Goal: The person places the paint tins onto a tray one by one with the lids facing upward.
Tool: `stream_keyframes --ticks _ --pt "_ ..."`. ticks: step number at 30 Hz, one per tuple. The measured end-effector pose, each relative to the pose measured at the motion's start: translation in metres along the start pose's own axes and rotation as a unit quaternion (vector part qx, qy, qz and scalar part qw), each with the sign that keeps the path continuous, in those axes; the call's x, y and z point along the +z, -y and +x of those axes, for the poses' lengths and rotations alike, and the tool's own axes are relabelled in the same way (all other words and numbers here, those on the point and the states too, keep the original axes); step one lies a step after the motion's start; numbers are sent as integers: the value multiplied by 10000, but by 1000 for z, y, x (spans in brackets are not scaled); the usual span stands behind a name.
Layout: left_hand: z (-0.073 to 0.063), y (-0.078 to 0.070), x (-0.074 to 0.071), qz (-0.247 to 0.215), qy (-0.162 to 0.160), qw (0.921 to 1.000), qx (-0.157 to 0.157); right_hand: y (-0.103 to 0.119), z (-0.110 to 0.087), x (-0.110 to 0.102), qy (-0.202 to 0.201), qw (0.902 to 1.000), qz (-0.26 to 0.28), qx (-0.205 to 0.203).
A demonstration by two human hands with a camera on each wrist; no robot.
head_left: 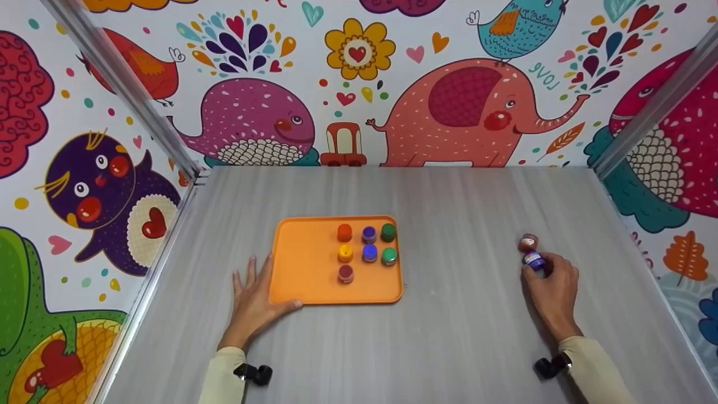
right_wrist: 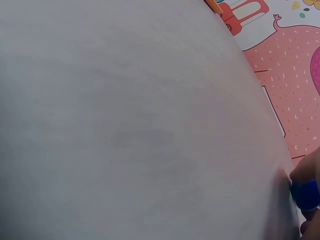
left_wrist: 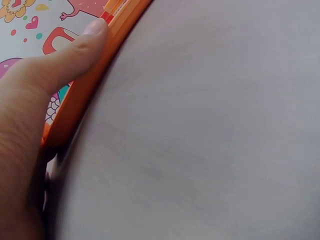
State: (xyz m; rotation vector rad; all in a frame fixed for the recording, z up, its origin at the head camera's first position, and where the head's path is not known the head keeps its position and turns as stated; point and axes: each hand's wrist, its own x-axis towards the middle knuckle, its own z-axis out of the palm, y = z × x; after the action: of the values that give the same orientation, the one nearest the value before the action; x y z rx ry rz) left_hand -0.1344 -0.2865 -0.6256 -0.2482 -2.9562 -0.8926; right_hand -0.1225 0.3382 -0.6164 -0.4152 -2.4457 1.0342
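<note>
An orange tray [head_left: 308, 264] lies left of the middle of the table. Several small paint jars stand on its right half, among them a red jar [head_left: 344, 232], a yellow jar [head_left: 345, 253] and a dark red jar [head_left: 346, 274]. My left hand [head_left: 255, 306] is at the tray's near left corner, fingers straight and spread, thumb [left_wrist: 75, 57] against the front rim. Far to the right, my right hand [head_left: 554, 289] pinches a blue-purple paint jar [head_left: 533, 260] between thumb and fingers; its blue part [right_wrist: 306, 194] shows at the right wrist view's edge. Just behind it is a brown paint jar [head_left: 528, 242].
On the tray's right side are a purple jar [head_left: 368, 234], a blue jar [head_left: 369, 253], a dark green jar [head_left: 388, 232] and a lighter green jar [head_left: 389, 256]. The grey table [head_left: 460, 314] is bounded by walls [head_left: 359, 101] printed with cartoon animals.
</note>
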Motion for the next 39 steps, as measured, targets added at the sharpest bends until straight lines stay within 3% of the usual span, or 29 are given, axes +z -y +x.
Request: stream_keyframes --ticks 7,14,22,34,39 --pt "-1 0 0 -76 -64 9999 51 1 -1 -3 -223 9997 67 -43" --pt "-2 0 1 -140 -80 9999 40 9 -7 -3 -203 9995 221 -55" --pt "-1 0 1 -73 -17 10000 -20 20 -13 3 -232 9979 391 -451" --pt "0 -2 0 -61 28 10000 -54 39 -22 19 122 9957 539 -749" --pt "0 -1 1 -65 45 9999 -92 48 -25 27 190 9916 723 -1058"
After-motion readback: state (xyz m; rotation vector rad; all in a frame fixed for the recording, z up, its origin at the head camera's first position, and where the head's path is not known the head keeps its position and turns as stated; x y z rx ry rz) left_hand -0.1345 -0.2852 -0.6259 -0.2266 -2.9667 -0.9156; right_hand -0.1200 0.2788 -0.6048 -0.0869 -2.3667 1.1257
